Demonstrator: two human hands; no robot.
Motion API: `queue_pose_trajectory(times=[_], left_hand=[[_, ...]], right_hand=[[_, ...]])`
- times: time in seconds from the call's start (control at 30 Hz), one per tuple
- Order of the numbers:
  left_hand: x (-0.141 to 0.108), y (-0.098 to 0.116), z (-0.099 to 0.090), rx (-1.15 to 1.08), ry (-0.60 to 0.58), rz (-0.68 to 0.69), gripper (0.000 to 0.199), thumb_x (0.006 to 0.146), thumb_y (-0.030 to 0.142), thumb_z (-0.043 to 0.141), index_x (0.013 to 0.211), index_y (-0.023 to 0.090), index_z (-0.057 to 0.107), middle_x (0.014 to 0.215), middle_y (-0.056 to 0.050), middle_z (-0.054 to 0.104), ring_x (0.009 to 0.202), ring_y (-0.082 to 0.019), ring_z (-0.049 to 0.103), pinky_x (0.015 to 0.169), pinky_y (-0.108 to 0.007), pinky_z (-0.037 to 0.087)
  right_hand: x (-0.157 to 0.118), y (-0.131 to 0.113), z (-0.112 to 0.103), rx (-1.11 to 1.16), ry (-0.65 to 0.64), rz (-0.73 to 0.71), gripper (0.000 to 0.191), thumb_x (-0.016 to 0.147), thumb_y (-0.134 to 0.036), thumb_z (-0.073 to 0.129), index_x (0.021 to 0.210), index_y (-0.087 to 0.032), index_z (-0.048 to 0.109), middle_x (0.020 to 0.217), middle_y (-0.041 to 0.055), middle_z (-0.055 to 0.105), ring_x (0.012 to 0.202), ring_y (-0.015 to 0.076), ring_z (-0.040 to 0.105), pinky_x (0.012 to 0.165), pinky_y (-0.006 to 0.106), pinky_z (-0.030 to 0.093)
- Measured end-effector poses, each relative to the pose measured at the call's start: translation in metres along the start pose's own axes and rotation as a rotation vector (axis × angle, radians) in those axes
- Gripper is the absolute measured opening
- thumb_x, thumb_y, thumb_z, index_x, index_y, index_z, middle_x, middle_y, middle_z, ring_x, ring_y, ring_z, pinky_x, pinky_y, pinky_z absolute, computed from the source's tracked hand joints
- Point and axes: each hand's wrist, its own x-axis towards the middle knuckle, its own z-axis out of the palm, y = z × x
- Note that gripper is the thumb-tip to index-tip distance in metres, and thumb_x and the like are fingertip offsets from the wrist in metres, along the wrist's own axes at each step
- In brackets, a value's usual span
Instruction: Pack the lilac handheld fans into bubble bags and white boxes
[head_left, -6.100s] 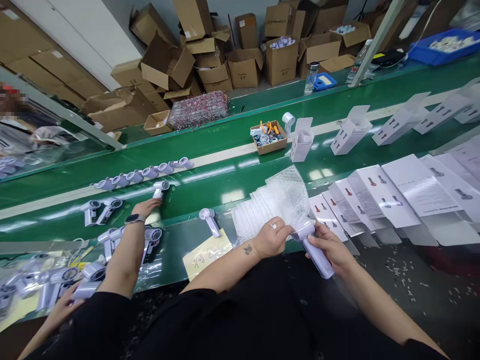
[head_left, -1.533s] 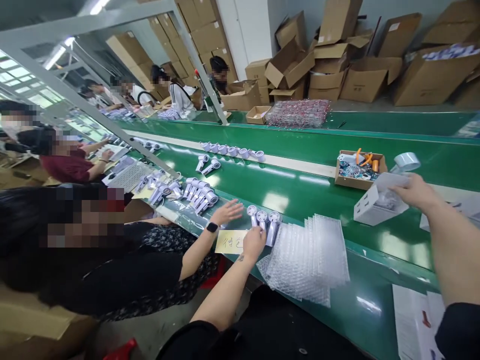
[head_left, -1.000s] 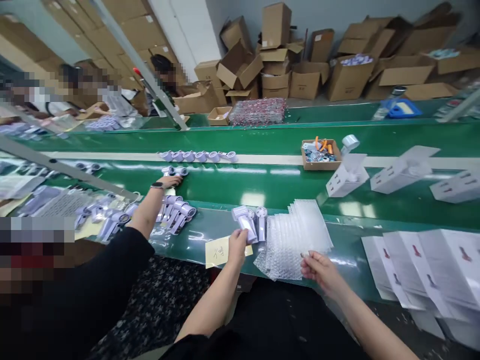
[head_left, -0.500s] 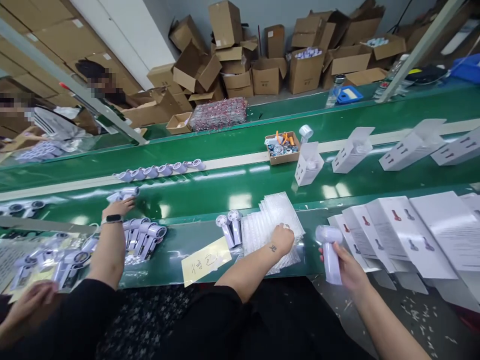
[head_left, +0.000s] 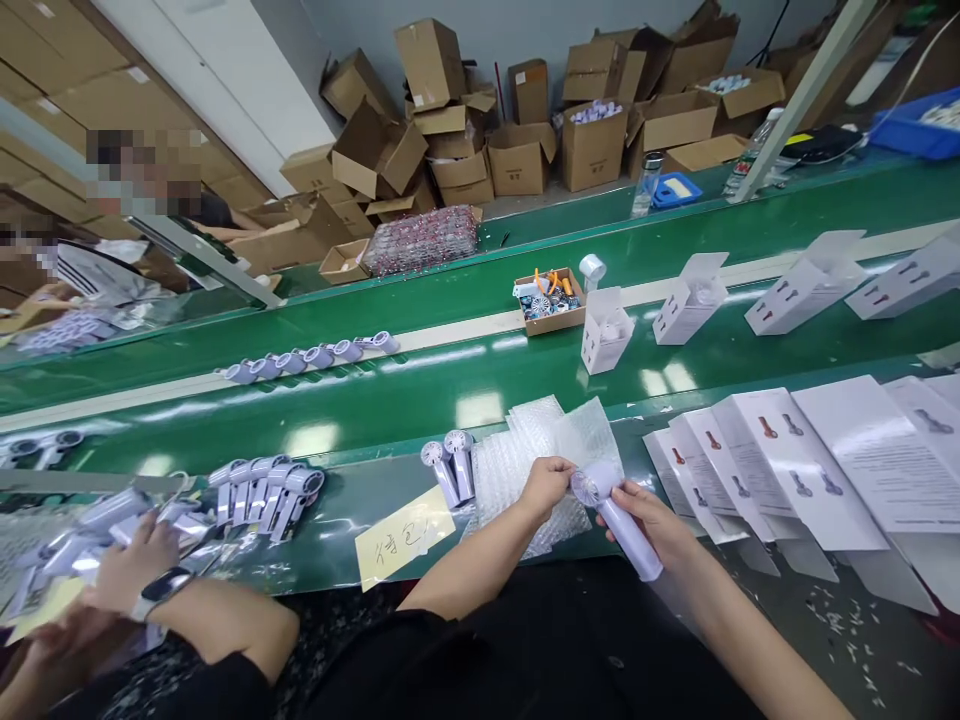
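Note:
My right hand (head_left: pixel 649 515) is closed around the handle of a lavender handheld fan (head_left: pixel 630 540). The fan is tilted, its round grille head up and to the left. Right beside that head, my left hand (head_left: pixel 549 485) pinches the edge of a bubble-wrap bag (head_left: pixel 592 432), which is fanned out from the others. Under my left wrist lies a stack of bubble-wrap bags (head_left: pixel 506 470). Two more handheld fans (head_left: pixel 450 470) rest against the left side of the stack. A yellow paper note (head_left: pixel 405 537) with handwriting lies left of it.
Folded printed white cartons (head_left: pixel 765 455) stand at the right. Open white boxes (head_left: pixel 606 335) and a parts carton (head_left: pixel 551 318) stand on the green conveyor (head_left: pixel 420 390). At left, a co-worker's hand (head_left: pixel 142 560) is among fans beside a row of fans (head_left: pixel 262 485).
My right hand has brought the fan left and turned its head toward my left hand. The top bag has shifted right in my left hand. The co-worker's arm has drawn back from the conveyor.

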Motion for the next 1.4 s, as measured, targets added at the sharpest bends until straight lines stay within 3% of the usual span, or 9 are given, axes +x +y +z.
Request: queue_pose_trajectory(times=[0.17, 0.4, 0.63, 0.83, 1.0, 1.13, 1.2, 1.3, 1.4], left_hand=[[-0.008, 0.013, 0.002, -0.18, 0.145, 0.059, 0.027, 0.08, 0.037, 0.05, 0.073, 0.013, 0.057, 0.06, 0.001, 0.05, 0.052, -0.009, 0.043, 0.053, -0.022, 0.036], [-0.042, 0.022, -0.024, 0.269, 0.142, 0.897, 0.016, 0.086, 0.019, 0.044, 0.077, 0.016, 0.057, 0.07, -0.003, 0.052, 0.074, -0.017, 0.046, 0.07, -0.031, 0.038], [-0.035, -0.001, -0.046, 0.693, 0.159, 1.25, 0.018, 0.081, 0.005, 0.038, 0.08, 0.015, 0.053, 0.07, -0.005, 0.045, 0.07, -0.018, 0.04, 0.064, -0.032, 0.038], [-0.028, -0.017, -0.038, 0.769, 0.025, 1.255, 0.019, 0.077, 0.005, 0.037, 0.082, 0.015, 0.053, 0.074, -0.007, 0.048, 0.073, -0.02, 0.043, 0.067, -0.034, 0.04], [-0.039, -0.01, -0.02, 0.582, 0.105, 0.99, 0.016, 0.079, 0.006, 0.038, 0.079, 0.017, 0.05, 0.072, -0.005, 0.048, 0.074, -0.019, 0.046, 0.067, -0.032, 0.041], [-0.05, -0.008, -0.018, 0.622, -0.133, 1.229, 0.012, 0.078, 0.009, 0.042, 0.081, 0.017, 0.051, 0.073, -0.006, 0.048, 0.075, -0.02, 0.045, 0.07, -0.034, 0.042], [-0.054, -0.011, -0.019, 0.636, -0.166, 1.263, 0.014, 0.078, 0.008, 0.041, 0.08, 0.017, 0.051, 0.072, -0.005, 0.047, 0.074, -0.02, 0.045, 0.068, -0.034, 0.043], [-0.055, -0.011, -0.015, 0.571, -0.069, 1.093, 0.015, 0.078, 0.007, 0.04, 0.08, 0.016, 0.051, 0.073, -0.006, 0.048, 0.075, -0.02, 0.046, 0.069, -0.034, 0.043], [-0.054, 0.001, -0.004, 0.453, -0.176, 0.878, 0.009, 0.076, 0.011, 0.045, 0.076, 0.017, 0.053, 0.075, -0.006, 0.053, 0.077, -0.019, 0.049, 0.071, -0.034, 0.043]], right_hand=[[-0.004, 0.01, 0.002, -0.065, 0.022, 0.003, 0.026, 0.076, -0.033, 0.068, 0.095, -0.018, 0.057, 0.07, 0.0025, 0.063, 0.065, 0.0156, 0.063, 0.054, 0.027, 0.054], [-0.013, 0.006, 0.015, 0.013, 0.057, -0.077, 0.033, 0.075, -0.032, 0.069, 0.102, -0.019, 0.055, 0.075, 0.0029, 0.064, 0.066, 0.0171, 0.063, 0.053, 0.029, 0.054], [-0.027, 0.019, 0.028, 0.085, 0.173, -0.099, 0.036, 0.071, -0.031, 0.072, 0.098, -0.022, 0.051, 0.072, 0.0007, 0.064, 0.062, 0.0174, 0.063, 0.052, 0.03, 0.054], [-0.028, 0.035, 0.028, 0.021, 0.334, -0.134, 0.038, 0.067, -0.036, 0.075, 0.092, -0.021, 0.051, 0.067, 0.0003, 0.065, 0.059, 0.0179, 0.064, 0.051, 0.03, 0.054], [-0.023, 0.043, 0.026, -0.003, 0.405, -0.132, 0.037, 0.068, -0.036, 0.072, 0.092, -0.022, 0.048, 0.063, -0.0021, 0.063, 0.051, 0.017, 0.062, 0.046, 0.029, 0.052], [-0.024, 0.043, 0.019, 0.059, 0.367, -0.108, 0.034, 0.07, -0.027, 0.07, 0.097, -0.021, 0.049, 0.063, -0.0009, 0.064, 0.051, 0.0172, 0.062, 0.044, 0.027, 0.05], [-0.025, 0.042, 0.019, 0.1, 0.398, -0.126, 0.032, 0.071, -0.025, 0.067, 0.098, -0.021, 0.05, 0.062, -0.0009, 0.064, 0.049, 0.0157, 0.061, 0.045, 0.026, 0.05], [-0.024, 0.048, 0.024, 0.066, 0.469, -0.099, 0.017, 0.075, -0.027, 0.062, 0.086, -0.02, 0.051, 0.056, -0.001, 0.061, 0.048, 0.0145, 0.059, 0.047, 0.025, 0.049], [-0.027, 0.052, 0.023, -0.012, 0.481, -0.054, 0.016, 0.076, -0.029, 0.061, 0.072, -0.02, 0.048, 0.049, -0.0035, 0.055, 0.043, 0.0118, 0.054, 0.042, 0.022, 0.044]])
